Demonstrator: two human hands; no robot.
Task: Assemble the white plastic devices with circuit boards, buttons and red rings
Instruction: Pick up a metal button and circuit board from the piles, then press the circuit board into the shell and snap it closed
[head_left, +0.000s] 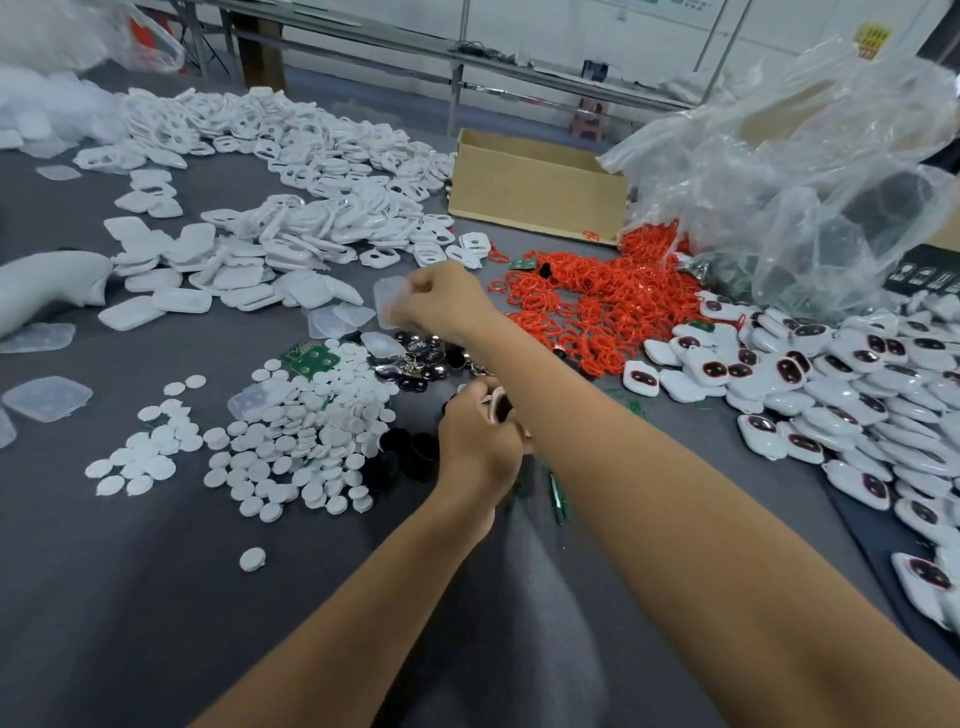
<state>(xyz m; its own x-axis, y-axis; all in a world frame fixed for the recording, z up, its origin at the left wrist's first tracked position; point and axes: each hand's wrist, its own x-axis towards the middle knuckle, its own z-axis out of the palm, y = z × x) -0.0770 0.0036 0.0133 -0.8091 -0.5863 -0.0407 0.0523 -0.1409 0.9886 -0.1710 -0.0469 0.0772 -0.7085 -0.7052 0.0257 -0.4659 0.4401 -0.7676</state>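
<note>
My right hand (441, 304) reaches forward over the table and pinches a translucent white pad (388, 301) above the parts. My left hand (480, 441) sits nearer me, fingers curled round a partly built white device (497, 404) with a dark opening. A heap of red rings (587, 306) lies just right of my right hand. White round buttons (291, 436) spread out to the left, with a green circuit board (310, 357) at their far edge. Shiny dark discs (426, 358) lie between my hands.
White shells (291, 171) are piled across the far left. Assembled devices (852, 395) cover the right side. A cardboard box (535, 187) and a crumpled clear bag (810, 171) stand at the back right. Clear pads (47, 397) lie at the left edge.
</note>
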